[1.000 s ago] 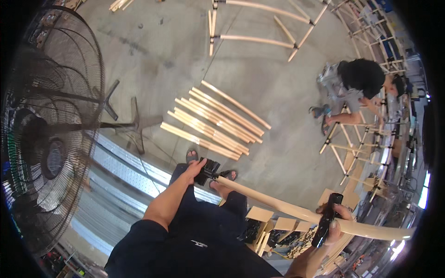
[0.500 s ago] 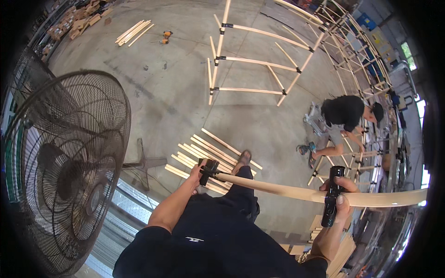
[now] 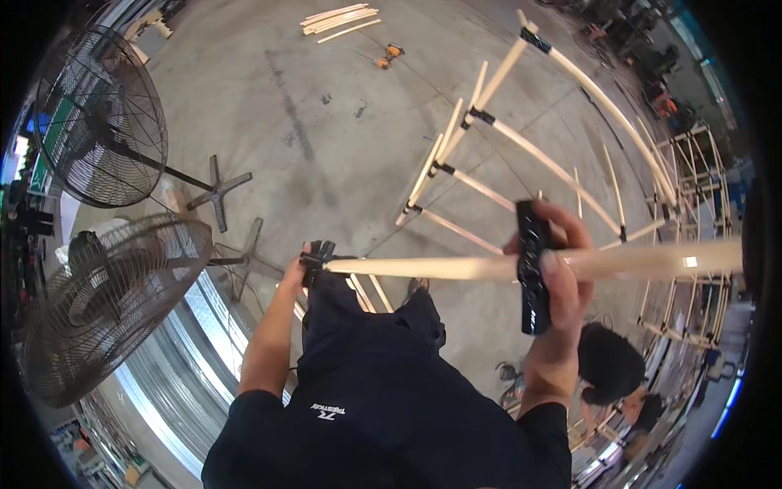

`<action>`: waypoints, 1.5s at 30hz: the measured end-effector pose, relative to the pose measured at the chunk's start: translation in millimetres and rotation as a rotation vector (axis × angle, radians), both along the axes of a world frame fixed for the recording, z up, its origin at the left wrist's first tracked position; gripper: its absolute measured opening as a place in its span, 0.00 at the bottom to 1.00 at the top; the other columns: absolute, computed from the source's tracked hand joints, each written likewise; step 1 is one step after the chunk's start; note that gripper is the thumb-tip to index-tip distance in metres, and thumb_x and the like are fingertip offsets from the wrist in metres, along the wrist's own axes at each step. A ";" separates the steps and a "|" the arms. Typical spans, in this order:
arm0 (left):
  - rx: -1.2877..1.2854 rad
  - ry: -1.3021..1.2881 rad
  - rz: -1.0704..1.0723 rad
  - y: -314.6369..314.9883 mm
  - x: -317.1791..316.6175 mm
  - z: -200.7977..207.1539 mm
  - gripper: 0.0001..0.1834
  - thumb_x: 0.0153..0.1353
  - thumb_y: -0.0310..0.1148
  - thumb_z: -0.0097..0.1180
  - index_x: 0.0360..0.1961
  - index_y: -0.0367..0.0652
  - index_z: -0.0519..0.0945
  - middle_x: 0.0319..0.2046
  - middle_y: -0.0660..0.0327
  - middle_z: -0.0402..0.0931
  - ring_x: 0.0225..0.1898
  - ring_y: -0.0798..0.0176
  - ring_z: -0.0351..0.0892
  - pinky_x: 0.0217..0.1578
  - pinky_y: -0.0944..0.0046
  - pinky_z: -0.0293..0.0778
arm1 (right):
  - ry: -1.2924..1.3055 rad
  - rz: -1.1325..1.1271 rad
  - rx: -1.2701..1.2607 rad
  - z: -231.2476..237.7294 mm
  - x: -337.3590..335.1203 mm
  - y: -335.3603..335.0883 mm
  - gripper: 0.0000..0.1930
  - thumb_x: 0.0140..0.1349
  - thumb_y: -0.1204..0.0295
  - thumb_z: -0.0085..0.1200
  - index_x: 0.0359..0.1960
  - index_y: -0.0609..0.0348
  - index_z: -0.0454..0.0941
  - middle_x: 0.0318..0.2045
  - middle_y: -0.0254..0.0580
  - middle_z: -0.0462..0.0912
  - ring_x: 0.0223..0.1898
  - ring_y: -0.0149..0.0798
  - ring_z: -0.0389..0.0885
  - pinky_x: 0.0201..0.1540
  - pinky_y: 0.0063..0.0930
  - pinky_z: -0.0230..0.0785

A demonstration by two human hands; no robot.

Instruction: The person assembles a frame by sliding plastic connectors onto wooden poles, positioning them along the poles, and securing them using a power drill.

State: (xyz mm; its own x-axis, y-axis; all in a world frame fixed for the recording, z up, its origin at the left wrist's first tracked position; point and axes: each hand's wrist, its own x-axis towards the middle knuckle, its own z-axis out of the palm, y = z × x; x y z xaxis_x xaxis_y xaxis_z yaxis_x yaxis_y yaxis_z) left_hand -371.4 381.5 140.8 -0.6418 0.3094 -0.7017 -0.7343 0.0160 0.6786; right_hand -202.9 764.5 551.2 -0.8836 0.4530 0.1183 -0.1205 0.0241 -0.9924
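Across in front of my torso lies a long cream-coloured pole (image 3: pixel 440 268), its right end running toward the right rim. My left hand (image 3: pixel 293 277) is closed on a black pipe joint (image 3: pixel 316 259) at the pole's left end. Farther right, my right hand (image 3: pixel 564 273) wraps round a second black pipe joint (image 3: pixel 533 281), a short tube set crosswise on the pole. The thumb presses against its near side, and some fingers pass behind. How tightly either joint sits on the pole I cannot tell.
A tall frame of poles and black joints (image 3: pixel 509 134) stands ahead right. Two pedestal fans, one far (image 3: pixel 102 118) and one near (image 3: pixel 114 310), stand left. Poles (image 3: pixel 340 18) and an orange power tool (image 3: pixel 391 55) lie on the floor. A co-worker (image 3: pixel 609 363) bends low at right.
The view has turned, and the standing frame appears farther right. Both hands, still on the joints, have come higher in the picture with the pole. The co-worker now appears lower.
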 end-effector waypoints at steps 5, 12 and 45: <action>-0.092 -0.072 0.204 -51.8 -22.7 -21.9 0.33 0.67 0.68 0.51 0.52 0.49 0.81 0.43 0.62 0.82 0.39 0.62 0.82 0.38 0.59 0.80 | -0.025 0.333 -0.026 -10.9 -177.3 44.0 0.32 0.66 0.64 0.61 0.68 0.66 0.67 0.34 0.43 0.85 0.33 0.29 0.82 0.35 0.23 0.71; -0.152 -0.351 0.309 -37.8 -125.4 -86.3 0.23 0.70 0.59 0.49 0.38 0.51 0.82 0.29 0.64 0.78 0.28 0.62 0.78 0.25 0.56 0.77 | -0.193 0.435 -0.221 -118.5 -436.3 72.6 0.34 0.68 0.62 0.63 0.66 0.76 0.66 0.42 0.48 0.83 0.40 0.37 0.86 0.43 0.28 0.79; -0.836 -0.421 -0.370 297.2 -1036.6 -419.3 0.37 0.61 0.66 0.60 0.24 0.36 0.80 0.16 0.59 0.73 0.13 0.59 0.73 0.14 0.59 0.70 | -1.035 -0.093 -0.753 -857.3 -1142.0 569.3 0.16 0.69 0.54 0.60 0.37 0.56 0.81 0.31 0.36 0.82 0.30 0.34 0.79 0.30 0.37 0.75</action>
State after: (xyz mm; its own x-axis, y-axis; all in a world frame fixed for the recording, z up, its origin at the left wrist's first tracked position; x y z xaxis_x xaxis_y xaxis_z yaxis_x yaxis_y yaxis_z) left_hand -1408.0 678.8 -278.4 -0.2545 -0.2562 -0.9325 -0.7646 0.6438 0.0318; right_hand -1345.0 1333.8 -306.1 -0.3711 0.1728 -0.9124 0.6832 -0.6146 -0.3943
